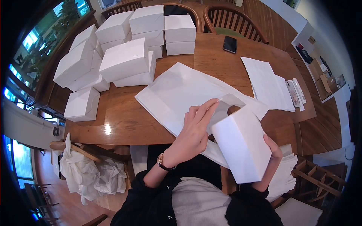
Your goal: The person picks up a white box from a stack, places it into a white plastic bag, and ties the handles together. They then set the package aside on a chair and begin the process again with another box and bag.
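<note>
A white paper box (241, 143) is tilted in front of my body, over the table's near edge. My right hand (273, 146) holds it from the right side, fingers wrapped round its edge. My left hand (196, 130) is at the box's upper left, fingers together and pointing up at a raised white flap (230, 101); whether the fingertips pinch the flap is hard to see. Beneath the hands, large white paper sheets (177, 90) lie flat on the wooden table. A round dark gap shows beside the flap.
Stacked white boxes (124, 58) fill the table's left and back. A black phone (230, 45), more white sheets (264, 81) and a patterned phone-like item (292, 93) lie right. Crumpled white paper (90, 171) hangs at lower left. Wooden chairs (237, 22) stand behind the table.
</note>
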A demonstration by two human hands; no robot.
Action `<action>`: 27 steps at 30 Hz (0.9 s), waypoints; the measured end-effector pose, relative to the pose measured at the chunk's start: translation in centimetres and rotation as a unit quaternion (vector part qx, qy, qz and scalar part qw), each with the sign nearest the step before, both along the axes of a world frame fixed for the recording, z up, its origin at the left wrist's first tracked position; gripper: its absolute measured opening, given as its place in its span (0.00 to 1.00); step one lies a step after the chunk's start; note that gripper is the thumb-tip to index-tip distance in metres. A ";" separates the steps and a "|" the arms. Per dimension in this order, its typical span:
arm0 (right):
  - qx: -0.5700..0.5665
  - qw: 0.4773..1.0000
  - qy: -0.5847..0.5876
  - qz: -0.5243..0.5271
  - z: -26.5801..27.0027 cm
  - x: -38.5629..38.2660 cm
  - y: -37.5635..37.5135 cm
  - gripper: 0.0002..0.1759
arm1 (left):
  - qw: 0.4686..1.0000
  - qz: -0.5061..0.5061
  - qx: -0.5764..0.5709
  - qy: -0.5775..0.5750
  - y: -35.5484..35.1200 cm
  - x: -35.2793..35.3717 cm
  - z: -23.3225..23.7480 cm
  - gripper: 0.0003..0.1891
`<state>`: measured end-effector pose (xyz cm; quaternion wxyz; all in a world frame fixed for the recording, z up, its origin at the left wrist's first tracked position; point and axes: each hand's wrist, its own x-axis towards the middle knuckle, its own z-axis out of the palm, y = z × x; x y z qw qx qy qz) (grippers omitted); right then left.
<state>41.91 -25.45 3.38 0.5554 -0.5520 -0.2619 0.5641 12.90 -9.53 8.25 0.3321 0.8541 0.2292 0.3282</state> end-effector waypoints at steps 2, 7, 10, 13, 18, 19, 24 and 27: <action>-0.028 0.991 -0.027 0.128 0.4 2.5 1.0 0.41 | 1.000 -0.006 0.010 0.000 0.0 0.0 -0.2 0.44; 0.012 0.979 -0.173 0.112 4.1 -0.3 2.7 0.40 | 0.998 -0.036 -0.021 -0.037 -0.2 0.1 -0.7 0.44; 0.013 0.972 -0.200 0.119 5.3 -0.8 2.8 0.39 | 0.998 -0.023 -0.037 -0.052 -0.4 0.4 -0.6 0.44; 0.014 0.967 -0.227 0.115 5.6 -1.1 3.0 0.38 | 0.999 -0.002 -0.016 -0.039 -0.6 0.5 -0.3 0.43; 0.028 0.955 -0.258 0.143 5.0 -1.6 3.5 0.36 | 0.999 -0.003 0.033 0.006 -1.3 1.1 0.0 0.43; 0.039 0.949 -0.267 0.162 4.9 -1.7 3.6 0.36 | 0.999 -0.005 0.039 0.011 -1.4 1.4 -0.2 0.43; 0.043 0.943 -0.277 0.178 5.0 -2.7 4.5 0.35 | 0.999 -0.014 0.043 0.029 -1.9 1.8 -0.4 0.43; -0.028 0.962 -0.239 0.133 3.9 -2.2 4.7 0.33 | 0.999 -0.014 0.036 0.030 -2.2 1.7 -0.5 0.43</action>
